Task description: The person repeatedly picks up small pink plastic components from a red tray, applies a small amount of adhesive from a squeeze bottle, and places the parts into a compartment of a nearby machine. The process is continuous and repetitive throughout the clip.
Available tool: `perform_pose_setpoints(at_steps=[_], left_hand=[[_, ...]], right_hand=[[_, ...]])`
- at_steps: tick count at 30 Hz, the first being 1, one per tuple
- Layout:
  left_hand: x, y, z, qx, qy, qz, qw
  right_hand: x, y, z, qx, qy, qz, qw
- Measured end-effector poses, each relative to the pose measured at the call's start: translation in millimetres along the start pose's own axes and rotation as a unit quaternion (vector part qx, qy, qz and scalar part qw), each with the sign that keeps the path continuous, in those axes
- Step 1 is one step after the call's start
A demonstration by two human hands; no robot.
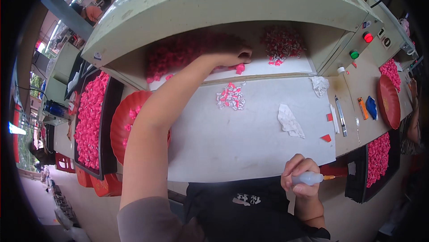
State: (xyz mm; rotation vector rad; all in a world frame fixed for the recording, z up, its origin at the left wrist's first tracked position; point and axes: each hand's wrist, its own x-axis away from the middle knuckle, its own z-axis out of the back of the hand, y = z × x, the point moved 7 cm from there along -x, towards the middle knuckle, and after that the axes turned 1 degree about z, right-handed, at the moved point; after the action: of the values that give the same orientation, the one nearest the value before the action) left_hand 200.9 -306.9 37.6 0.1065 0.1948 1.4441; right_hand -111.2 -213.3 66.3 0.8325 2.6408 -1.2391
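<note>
My left hand (236,57) reaches into the wide opening of a pale green metal booth (214,0). Its fingers are curled together, and whatever they hold is hidden. Just below them is a small bright pink piece (240,68), with a heap of similar pink pieces (172,56) to the left. In my right hand (300,176), near the front edge of the table, is a small translucent squeeze bottle (307,178) with a thin orange tip pointing right. A small pile of pink and white printed bits (231,96) lies on the white sheet (250,143) between the hands.
More printed bits (282,45) are heaped inside the booth. Crumpled tissue (290,121), tweezers (341,116) and an orange cutter (362,108) lie at right. Red bowls (117,128) and black trays of pink pieces (91,121) flank the table. Other people sit in the background.
</note>
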Motion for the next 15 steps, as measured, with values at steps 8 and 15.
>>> perform_pose_setpoints(at_steps=[8,15], left_hand=[[47,42,24,-0.035,0.138,0.156,0.978],[60,43,2,-0.029,0.137,0.197,0.970]], right_hand=[[8,7,1,0.061,-0.008,-0.012,0.998],[6,11,-5,0.155,0.019,-0.026,0.987]])
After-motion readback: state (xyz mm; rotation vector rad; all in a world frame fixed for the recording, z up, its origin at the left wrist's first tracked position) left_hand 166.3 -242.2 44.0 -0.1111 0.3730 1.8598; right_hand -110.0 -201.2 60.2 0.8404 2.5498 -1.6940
